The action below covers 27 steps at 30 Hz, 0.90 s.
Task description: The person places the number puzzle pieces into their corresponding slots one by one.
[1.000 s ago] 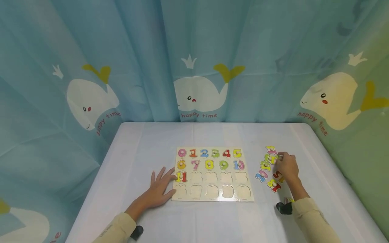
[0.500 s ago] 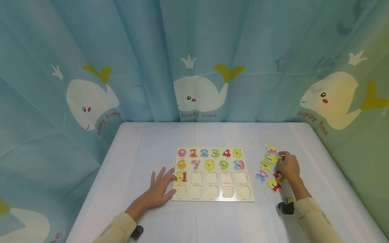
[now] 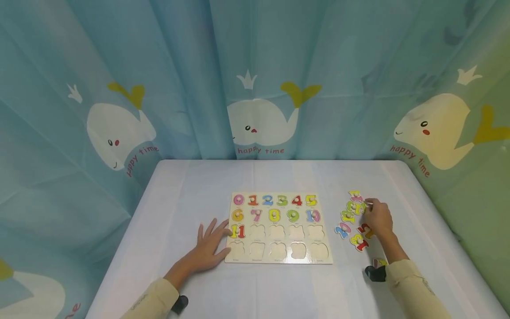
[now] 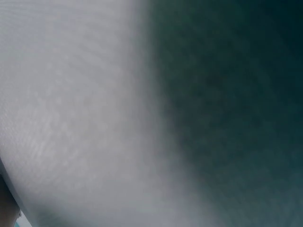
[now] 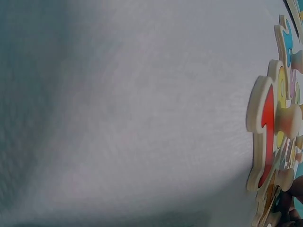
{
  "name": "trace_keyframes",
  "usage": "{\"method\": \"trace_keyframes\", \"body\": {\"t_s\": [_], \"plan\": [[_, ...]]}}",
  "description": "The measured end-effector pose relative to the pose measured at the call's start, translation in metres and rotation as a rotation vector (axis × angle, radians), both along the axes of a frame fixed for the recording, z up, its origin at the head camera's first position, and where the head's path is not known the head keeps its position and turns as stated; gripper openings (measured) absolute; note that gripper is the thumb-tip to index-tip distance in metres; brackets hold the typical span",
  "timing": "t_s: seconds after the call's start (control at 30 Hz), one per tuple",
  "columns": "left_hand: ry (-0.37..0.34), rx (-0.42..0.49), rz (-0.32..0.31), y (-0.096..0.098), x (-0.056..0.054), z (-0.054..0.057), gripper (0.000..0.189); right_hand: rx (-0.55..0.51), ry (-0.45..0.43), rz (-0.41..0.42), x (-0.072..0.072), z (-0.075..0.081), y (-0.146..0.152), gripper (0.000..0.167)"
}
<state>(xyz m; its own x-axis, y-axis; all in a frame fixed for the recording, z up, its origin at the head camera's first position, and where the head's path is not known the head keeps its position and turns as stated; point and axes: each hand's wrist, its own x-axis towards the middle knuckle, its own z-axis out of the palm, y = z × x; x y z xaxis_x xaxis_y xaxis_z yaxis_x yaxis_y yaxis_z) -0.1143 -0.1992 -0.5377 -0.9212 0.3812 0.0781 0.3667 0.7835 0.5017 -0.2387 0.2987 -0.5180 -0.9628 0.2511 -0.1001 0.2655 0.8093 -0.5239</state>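
A wooden number puzzle board [image 3: 279, 260] lies on the table with 0 to 11 in their places and hollows in its lower rows. My left hand [image 3: 207, 251] rests at the board's left edge, fingers spread, fingertips touching it by the 11. At the right, my right hand [image 3: 378, 218] has its fingers curled over the loose pieces; it pinches a number piece [image 3: 369, 203], of which only a pale sliver shows. Close by are a yellow-and-red 18 [image 3: 359, 242], a blue-and-pink 20 [image 3: 342, 230] and a red-and-orange 15 [image 3: 364, 230], partly hidden.
More knobbed number pieces [image 3: 348, 216] lie between the board and the right hand. Another piece [image 3: 379, 262] sits beside the right wrist camera [image 3: 375, 273]. White cloth [image 3: 199, 190] covers the table; a blue whale-print curtain [image 3: 183, 88] hangs behind. The left wrist view is mostly blurred cloth.
My right hand has shifted slightly right, away from the loose pieces, then stayed there. My left hand and the board have not moved.
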Motion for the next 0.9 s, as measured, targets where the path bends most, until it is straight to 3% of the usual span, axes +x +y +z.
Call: {"method": "trace_keyframes", "body": {"t_s": [0.4,0.9], "plan": [[-0.033,-0.023,0.007,0.0013,0.0009,0.005,0.038,0.013,0.007,0.002,-0.0001,-0.0013,-0.0008,0.037],[-0.06,-0.035,0.0,-0.0011,-0.0008,0.0012,0.038,0.02,0.035,0.036,0.0007,-0.0004,0.0023,0.036]]}}
